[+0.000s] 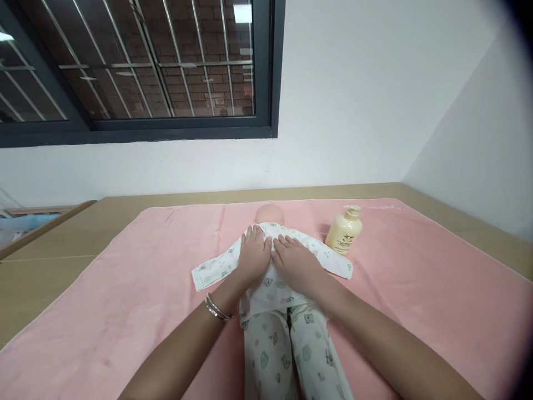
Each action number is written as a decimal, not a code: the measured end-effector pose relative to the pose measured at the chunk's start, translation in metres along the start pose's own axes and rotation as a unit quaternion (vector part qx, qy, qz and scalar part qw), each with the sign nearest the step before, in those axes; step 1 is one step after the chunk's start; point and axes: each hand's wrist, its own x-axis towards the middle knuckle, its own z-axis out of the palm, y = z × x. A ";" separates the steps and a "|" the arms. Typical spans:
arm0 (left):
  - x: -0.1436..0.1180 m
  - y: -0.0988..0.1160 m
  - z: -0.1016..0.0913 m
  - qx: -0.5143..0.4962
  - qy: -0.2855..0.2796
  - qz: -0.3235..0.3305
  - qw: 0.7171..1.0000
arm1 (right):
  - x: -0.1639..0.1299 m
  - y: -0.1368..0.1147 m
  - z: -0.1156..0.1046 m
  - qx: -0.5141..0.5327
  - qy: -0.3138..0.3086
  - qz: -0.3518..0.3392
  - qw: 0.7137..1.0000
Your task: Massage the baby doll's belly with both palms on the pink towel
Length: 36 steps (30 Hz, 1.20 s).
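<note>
A baby doll (270,213) in white pajamas lies stretched out on a pink mat (166,278), its bald head away from me. The pajama top (270,291) has a small green and grey print, and its sleeves spread to both sides. Matching pants (270,355) run down toward me. My left hand (253,255) rests flat on the upper part of the top, fingers stretched out. Beside it, my right hand (296,264) also lies flat on the top, fingers extended. The doll's face cannot be made out.
A pale yellow pump bottle (345,230) stands on the mat by the right sleeve, slightly tilted in view. The mat covers a wooden surface (75,266) against a white wall (341,111). A dark-framed window (266,128) with metal bars is above.
</note>
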 end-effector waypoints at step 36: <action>-0.015 -0.005 0.027 -0.144 0.152 0.003 0.978 | 0.025 0.026 0.027 0.095 0.107 0.062 0.988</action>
